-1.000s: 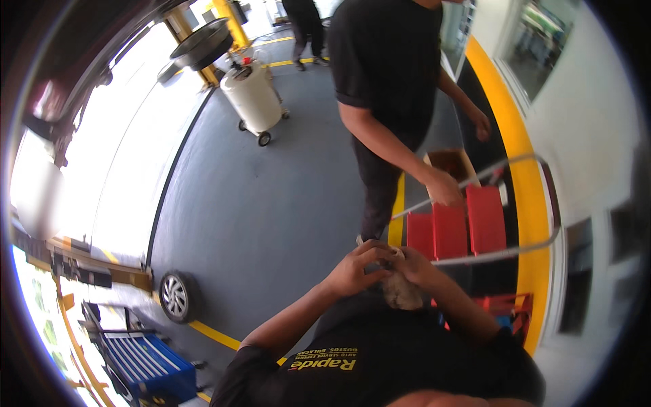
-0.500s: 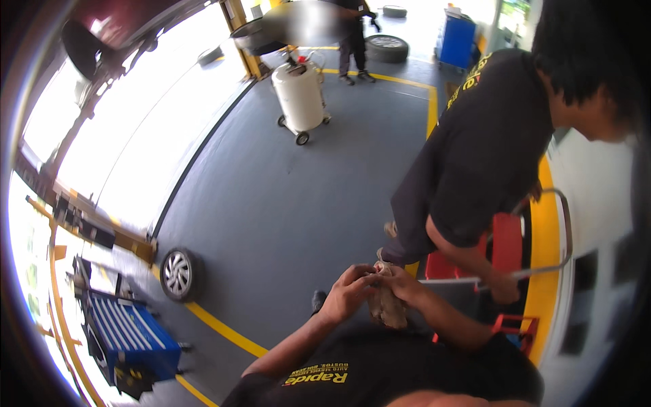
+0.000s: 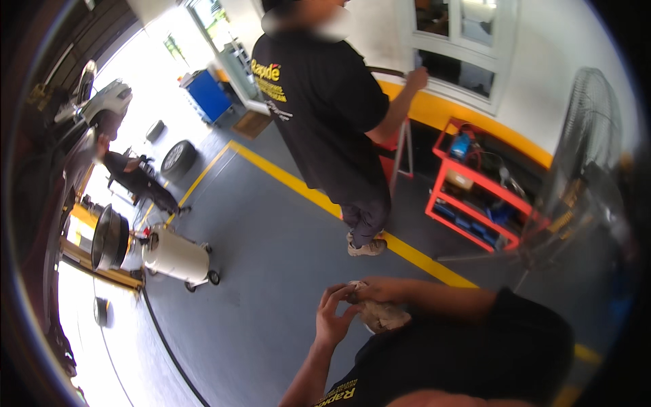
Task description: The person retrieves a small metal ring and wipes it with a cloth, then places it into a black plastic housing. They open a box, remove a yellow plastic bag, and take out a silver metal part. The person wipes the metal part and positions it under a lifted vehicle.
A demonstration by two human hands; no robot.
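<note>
A crumpled, stained beige rag [image 3: 385, 317] hangs in front of my dark shirt, held between my two hands. My right hand [image 3: 369, 292] is closed around its upper part. From the other side my left hand [image 3: 332, 313] meets it, with fingers and thumb curled in a pinch at the rag's end, next to the right fingers. Exactly what lies between the left fingertips is too small to make out. The rag's lower part drapes below my right wrist.
Ahead stands a co-worker [image 3: 325, 102] beside a red folding stepladder [image 3: 400, 152]. To the right are a red tool cart [image 3: 475, 197] and a tall fan [image 3: 590, 122]. A white wheeled oil drainer [image 3: 175, 256] stands left. Farther off are a second person [image 3: 135, 176], a tire [image 3: 179, 160] and a blue cabinet [image 3: 207, 96].
My view has swung to the right, bringing in the cart and fan. The co-worker, bent over close by before, now stands upright farther ahead. Both hands keep the rag between them.
</note>
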